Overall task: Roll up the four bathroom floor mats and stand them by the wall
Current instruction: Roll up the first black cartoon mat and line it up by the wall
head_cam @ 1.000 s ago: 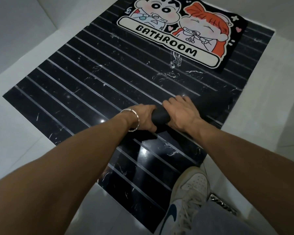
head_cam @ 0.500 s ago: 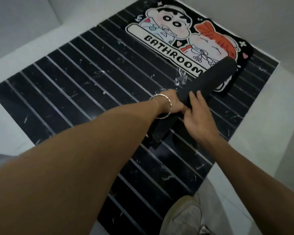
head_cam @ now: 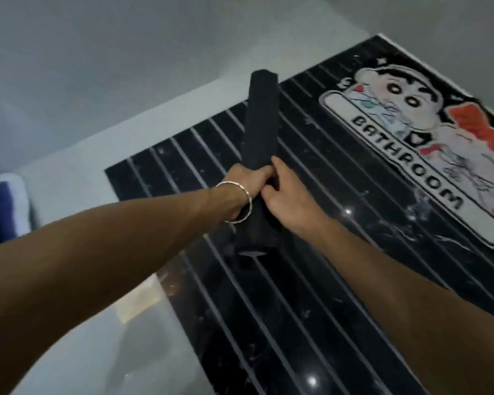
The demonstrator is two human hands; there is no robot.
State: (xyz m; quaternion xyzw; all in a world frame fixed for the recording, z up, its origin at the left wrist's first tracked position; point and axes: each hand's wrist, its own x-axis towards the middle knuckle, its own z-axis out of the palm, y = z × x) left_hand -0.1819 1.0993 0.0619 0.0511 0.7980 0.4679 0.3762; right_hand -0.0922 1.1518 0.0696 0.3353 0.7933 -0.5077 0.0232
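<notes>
A black rolled mat (head_cam: 260, 118) is held off the floor, its far end pointing away toward the wall. My left hand (head_cam: 241, 189), with a silver bangle on the wrist, grips the roll near its middle from the left. My right hand (head_cam: 287, 199) holds the same roll from the right, fingers wrapped over it. The roll's near end (head_cam: 253, 250) hangs just below my hands. A flat cartoon mat (head_cam: 405, 155) with the word BATHROOM lies on the floor to the right.
The floor is black marble tile with pale stripes (head_cam: 297, 309), bordered by a light grey band (head_cam: 97, 155) and a grey wall (head_cam: 126, 52) at the back left. A blue and white object (head_cam: 3, 206) sits at the left edge.
The rolled mat has come up off the floor and swung from lying across to pointing away from me. The view has turned left toward the wall.
</notes>
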